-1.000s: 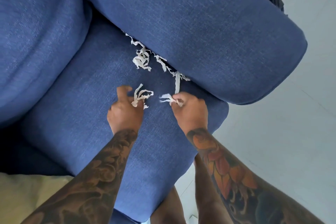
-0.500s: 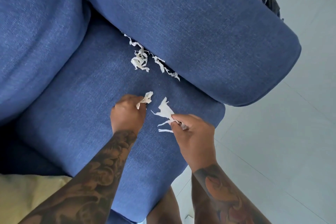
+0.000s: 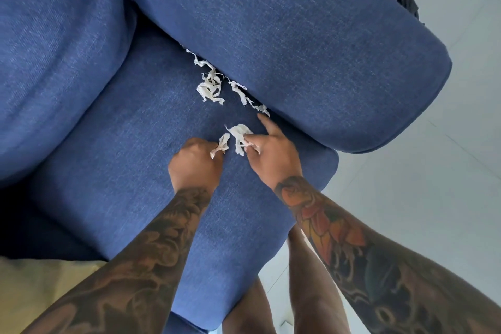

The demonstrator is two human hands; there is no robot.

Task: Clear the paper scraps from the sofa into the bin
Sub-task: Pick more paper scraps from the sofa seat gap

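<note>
While both hands work over the sofa seat (image 3: 113, 149), left hand (image 3: 195, 164) is fisted round a scrap (image 3: 221, 144). Right hand (image 3: 272, 153) pinches a white wad (image 3: 240, 135), forefinger extended. More paper scraps (image 3: 211, 87) lie farther off beside the armrest (image 3: 298, 35).

Hands: you have two, left hand (image 3: 193, 164) and right hand (image 3: 272, 153).
Held paper scraps: two, one (image 3: 221, 145) left, one (image 3: 240, 135) right.
Loose scraps: two clumps (image 3: 210, 87), (image 3: 245, 96).
Sofa (image 3: 108, 144): one.

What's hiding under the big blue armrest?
White paper scraps poke out from the crease under the armrest, on the seat cushion. Whether more lie deeper in the gap is hidden.
</note>
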